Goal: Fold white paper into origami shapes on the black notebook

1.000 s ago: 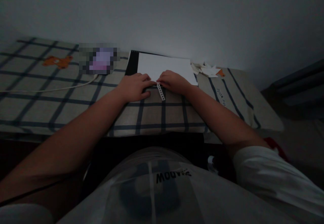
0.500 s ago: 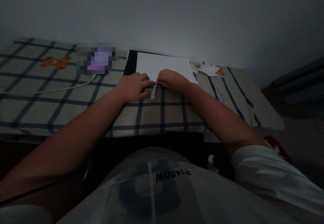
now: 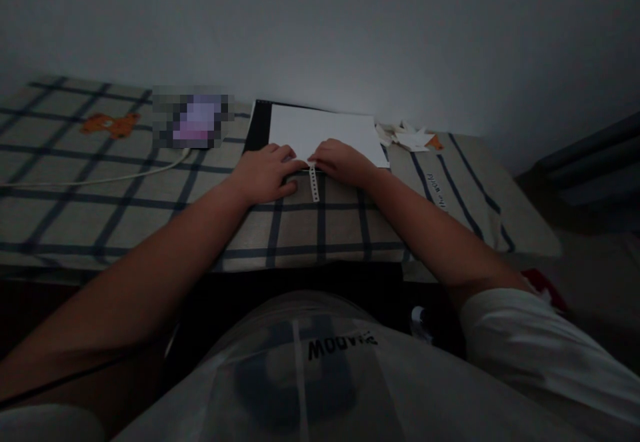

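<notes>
A white sheet of paper (image 3: pixel 320 129) lies on a dark flat pad or notebook (image 3: pixel 259 125) near the wall. My left hand (image 3: pixel 265 174) rests at the sheet's lower left edge, its fingers spread and pressing down there. My right hand (image 3: pixel 343 161) is closed at the near edge, thumb and fingertips pinching the top of a narrow perforated paper strip (image 3: pixel 314 185). The strip hangs toward me over the checked cloth, its row of small holes showing. Whether its top end is still joined to the sheet is hidden by my fingers.
A checked cloth (image 3: pixel 295 235) covers the table. Left of the sheet lies a blurred-out phone (image 3: pixel 197 122) with a white cable (image 3: pixel 150 174). Torn paper scraps (image 3: pixel 413 139) lie to the right against the wall (image 3: pixel 320 29). Orange bear prints (image 3: pixel 110 124) mark the cloth.
The perforated strip has swung from slanting left to slanting slightly right, and its lower end sits a little closer to me. Both hands have stayed nearly in place.
</notes>
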Motion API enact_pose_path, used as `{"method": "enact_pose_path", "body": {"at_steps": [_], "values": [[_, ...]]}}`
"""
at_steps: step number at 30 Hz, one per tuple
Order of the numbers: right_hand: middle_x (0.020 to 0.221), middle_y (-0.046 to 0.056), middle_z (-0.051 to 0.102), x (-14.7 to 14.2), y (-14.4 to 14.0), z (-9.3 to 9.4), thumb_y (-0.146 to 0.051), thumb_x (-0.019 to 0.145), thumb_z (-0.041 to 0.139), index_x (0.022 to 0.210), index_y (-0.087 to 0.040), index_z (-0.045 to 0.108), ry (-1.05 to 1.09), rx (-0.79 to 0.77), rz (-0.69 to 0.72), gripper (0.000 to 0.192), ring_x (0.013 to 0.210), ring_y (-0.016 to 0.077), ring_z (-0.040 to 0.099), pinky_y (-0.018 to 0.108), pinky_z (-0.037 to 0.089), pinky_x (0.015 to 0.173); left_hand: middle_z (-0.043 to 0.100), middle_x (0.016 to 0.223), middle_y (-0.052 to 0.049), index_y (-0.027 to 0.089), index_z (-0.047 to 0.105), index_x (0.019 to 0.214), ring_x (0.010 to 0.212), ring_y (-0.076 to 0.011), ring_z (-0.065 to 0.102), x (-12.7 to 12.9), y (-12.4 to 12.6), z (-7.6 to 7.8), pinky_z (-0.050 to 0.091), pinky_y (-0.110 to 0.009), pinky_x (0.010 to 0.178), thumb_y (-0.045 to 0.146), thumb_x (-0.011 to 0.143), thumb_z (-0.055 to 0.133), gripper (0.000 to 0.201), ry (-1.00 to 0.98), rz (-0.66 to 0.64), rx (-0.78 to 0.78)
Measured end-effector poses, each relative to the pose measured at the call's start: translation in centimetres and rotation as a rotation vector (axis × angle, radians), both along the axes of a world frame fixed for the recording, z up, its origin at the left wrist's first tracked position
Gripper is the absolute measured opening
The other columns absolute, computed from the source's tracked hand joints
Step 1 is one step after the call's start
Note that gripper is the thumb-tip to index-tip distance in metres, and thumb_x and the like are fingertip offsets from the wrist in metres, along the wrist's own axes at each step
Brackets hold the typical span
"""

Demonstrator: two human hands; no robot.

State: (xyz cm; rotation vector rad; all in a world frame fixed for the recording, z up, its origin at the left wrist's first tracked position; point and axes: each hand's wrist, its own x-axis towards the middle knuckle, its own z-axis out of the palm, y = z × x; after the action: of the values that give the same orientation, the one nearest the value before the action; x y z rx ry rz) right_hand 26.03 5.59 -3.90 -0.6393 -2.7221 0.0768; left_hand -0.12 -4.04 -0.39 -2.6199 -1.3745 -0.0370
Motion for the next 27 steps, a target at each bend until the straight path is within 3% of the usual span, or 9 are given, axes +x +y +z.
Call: {"method": "enact_pose_path", "body": {"at_steps": [6,10,16,22,27], "values": [[0.113,0.015,0.079,-0.2,0.2,-0.2,-0.019,0.113,0.056,0.113,-0.014,0.083,0.060,-0.059,0.004,0.028,0.111,0.0294,0.064,0.047,0.048,0.108,0.074,0.156,-0.019,0.017,0.079,0.151,0.144,-0.0431,0.069,-0.2,0.5,-0.6,0.062,-0.058,0.114,0.044,0.109,0.052,0.057,-0.028,-0.109,0.078],[0.111,0.014,0.078,-0.6,0.0,-0.5,-0.017,0.111,0.057,0.110,-0.016,0.081,0.103,-0.057,-0.006,0.025,0.110,0.0287,0.062,0.047,0.049,0.108,0.074,0.159,-0.018,0.012,0.075,0.156,0.149,-0.0374,0.069,-0.2,1.1,-1.2,0.059,-0.053,0.124,0.039,0.109,0.048,0.061,-0.094,-0.173,0.041],[0.109,0.012,0.075,-0.8,0.0,-0.5,-0.018,0.112,0.055,0.111,-0.016,0.080,0.101,-0.075,0.000,0.026,0.110,0.0272,0.060,0.046,0.049,0.108,0.077,0.157,-0.015,0.017,0.073,0.160,0.146,-0.0366,0.071,-0.3,1.6,-1.4,0.061,-0.053,0.122,0.037,0.108,0.049,0.061,-0.104,-0.174,-0.018],[0.110,0.013,0.074,-0.6,0.1,-0.3,-0.019,0.115,0.052,0.111,-0.016,0.079,0.038,-0.024,0.009,0.027,0.109,0.0281,0.060,0.048,0.050,0.108,0.075,0.158,-0.018,0.010,0.071,0.161,0.147,-0.0364,0.069,0.0,1.3,-1.0,0.058,-0.051,0.125,0.040,0.109,0.044,0.066,-0.068,-0.149,-0.033],[0.113,0.014,0.073,-0.3,0.0,-0.3,-0.018,0.116,0.049,0.112,-0.016,0.078,0.022,0.040,0.042,0.029,0.110,0.0279,0.059,0.048,0.052,0.106,0.076,0.156,-0.016,0.014,0.071,0.161,0.146,-0.0348,0.070,0.3,0.9,-0.8,0.060,-0.049,0.122,0.040,0.108,0.045,0.064,-0.062,-0.107,-0.033]]}}
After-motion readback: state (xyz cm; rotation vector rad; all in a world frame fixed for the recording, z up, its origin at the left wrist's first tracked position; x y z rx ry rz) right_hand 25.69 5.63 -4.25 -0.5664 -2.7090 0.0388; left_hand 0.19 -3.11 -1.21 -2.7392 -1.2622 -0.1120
